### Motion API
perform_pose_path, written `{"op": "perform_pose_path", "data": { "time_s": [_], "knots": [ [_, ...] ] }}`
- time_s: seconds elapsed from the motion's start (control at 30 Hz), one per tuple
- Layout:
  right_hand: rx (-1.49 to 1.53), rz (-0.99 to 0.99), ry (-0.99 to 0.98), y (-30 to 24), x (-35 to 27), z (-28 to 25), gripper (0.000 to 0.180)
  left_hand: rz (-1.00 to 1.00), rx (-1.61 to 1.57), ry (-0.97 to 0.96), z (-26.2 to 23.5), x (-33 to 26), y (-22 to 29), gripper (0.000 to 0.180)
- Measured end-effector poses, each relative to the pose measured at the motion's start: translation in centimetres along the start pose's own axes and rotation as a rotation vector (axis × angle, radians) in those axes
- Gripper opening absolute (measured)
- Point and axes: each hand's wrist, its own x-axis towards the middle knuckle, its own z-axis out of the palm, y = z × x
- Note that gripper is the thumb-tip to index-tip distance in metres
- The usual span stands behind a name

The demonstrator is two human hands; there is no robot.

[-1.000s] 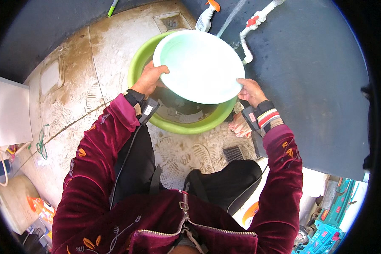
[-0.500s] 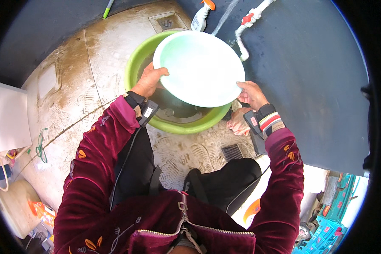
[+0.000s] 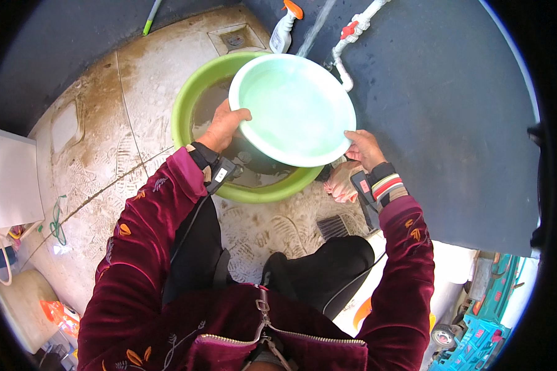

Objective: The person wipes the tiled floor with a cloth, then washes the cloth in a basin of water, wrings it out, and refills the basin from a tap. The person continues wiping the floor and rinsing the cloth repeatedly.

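I hold a pale green round basin (image 3: 294,105) with both hands above a larger bright green tub (image 3: 192,99) of murky water. My left hand (image 3: 223,127) grips the basin's left rim, thumb over the edge. My right hand (image 3: 365,148) grips its lower right rim. The basin tilts slightly and holds clear water. A stream of water falls from a white pipe with a red tap (image 3: 351,31) toward the basin's far edge.
A white spray bottle (image 3: 283,31) with an orange trigger stands behind the tub. A floor drain (image 3: 234,40) lies at the back. A pinkish cloth (image 3: 340,182) sits by the tub's right side. A white box (image 3: 6,179) stands far left. The concrete floor is wet and muddy.
The basin has stayed in both hands and shifted slightly toward the falling water stream. Both grips are unchanged.
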Motion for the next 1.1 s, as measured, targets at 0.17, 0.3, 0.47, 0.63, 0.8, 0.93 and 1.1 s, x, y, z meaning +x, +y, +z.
{"op": "perform_pose_path", "data": {
  "time_s": [0.17, 0.3, 0.47, 0.63, 0.8, 0.93, 1.1],
  "knots": [
    [0.013, -0.001, -0.005, 0.6, 0.9, 0.2, 0.023, 0.015, -0.007, 0.010, -0.3, 0.9, -0.9, 0.057],
    [0.024, -0.008, -0.023, 1.2, 1.3, 0.5, 0.022, 0.016, 0.010, 0.022, -0.3, 1.1, -1.2, 0.056],
    [0.036, 0.005, -0.049, 2.1, 2.1, 0.8, 0.022, 0.023, 0.023, 0.045, -0.4, 1.0, -1.6, 0.056],
    [0.085, 0.011, -0.092, 3.7, 2.9, 1.1, 0.020, 0.051, 0.022, -0.030, -1.3, 1.8, -2.4, 0.058],
    [0.080, 0.005, -0.088, 5.0, 3.2, 1.7, 0.018, -0.026, -0.037, -0.007, -2.3, 2.6, -3.8, 0.059],
    [0.072, -0.022, -0.114, 5.1, 2.8, 1.8, 0.019, -0.028, -0.061, 0.012, -2.7, 2.9, -4.7, 0.060],
    [0.061, 0.032, -0.136, 4.9, 2.6, 1.7, 0.025, -0.033, -0.032, 0.038, -2.8, 2.9, -4.9, 0.059]
  ]
}}
